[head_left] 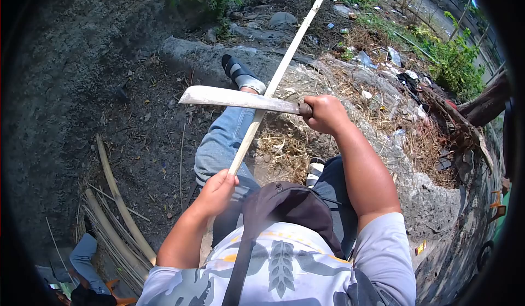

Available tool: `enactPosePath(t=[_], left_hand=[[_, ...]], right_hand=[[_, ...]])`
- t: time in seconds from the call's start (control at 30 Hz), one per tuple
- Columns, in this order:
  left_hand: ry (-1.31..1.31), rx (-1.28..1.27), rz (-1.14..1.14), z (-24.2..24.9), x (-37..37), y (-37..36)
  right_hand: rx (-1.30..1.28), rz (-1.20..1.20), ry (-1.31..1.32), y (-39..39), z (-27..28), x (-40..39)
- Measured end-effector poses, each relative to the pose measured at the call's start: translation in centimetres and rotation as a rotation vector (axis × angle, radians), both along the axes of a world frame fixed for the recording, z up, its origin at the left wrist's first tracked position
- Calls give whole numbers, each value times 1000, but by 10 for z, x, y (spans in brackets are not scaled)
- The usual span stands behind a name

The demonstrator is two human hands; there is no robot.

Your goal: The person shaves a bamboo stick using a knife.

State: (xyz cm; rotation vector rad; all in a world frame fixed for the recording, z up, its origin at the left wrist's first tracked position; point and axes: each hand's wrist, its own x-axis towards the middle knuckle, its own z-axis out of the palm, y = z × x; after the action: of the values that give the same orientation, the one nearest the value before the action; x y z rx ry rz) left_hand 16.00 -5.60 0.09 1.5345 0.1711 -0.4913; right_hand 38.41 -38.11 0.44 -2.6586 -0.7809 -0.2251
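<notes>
My left hand (217,192) is closed round the lower end of a long pale bamboo strip (290,54), which slants up and away to the right. In my right hand (325,113) is the dark handle of a machete (235,97). Its broad blade points left and crosses the strip about midway, overlapping it in this view. Both hands are in front of my body, above my legs in blue jeans (221,139). A dark bag (295,210) hangs across my waist.
Bamboo lengths (117,196) lie on dark soil at the left, near another person's leg (86,257). Pale shavings (284,153) cover the ground between my feet. Rough rock (350,82), litter (394,57) and a tree trunk (484,106) are to the right.
</notes>
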Motion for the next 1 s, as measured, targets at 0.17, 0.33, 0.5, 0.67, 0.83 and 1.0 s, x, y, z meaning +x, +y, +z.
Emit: enactPosePath(t=[0.17,0.33,0.5,0.67,0.83,1.0], left_hand=[[37,-64,37,-5,2,5],[-107,137,41,-22,-2,4],[-85,124,51,-20,-7,0],[-17,44,91,-19,-9,4],[-32,14,62,-19,2,1],[-86,132,-9,-31,-6,15]], right_hand=[[22,47,11,3,9,-11],[-31,165,-190,8,8,-10],[-34,-13,27,-11,-5,12],[-14,59,26,5,-4,-9],[11,237,-366,26,0,-13],[-103,-19,-181,8,-4,3]])
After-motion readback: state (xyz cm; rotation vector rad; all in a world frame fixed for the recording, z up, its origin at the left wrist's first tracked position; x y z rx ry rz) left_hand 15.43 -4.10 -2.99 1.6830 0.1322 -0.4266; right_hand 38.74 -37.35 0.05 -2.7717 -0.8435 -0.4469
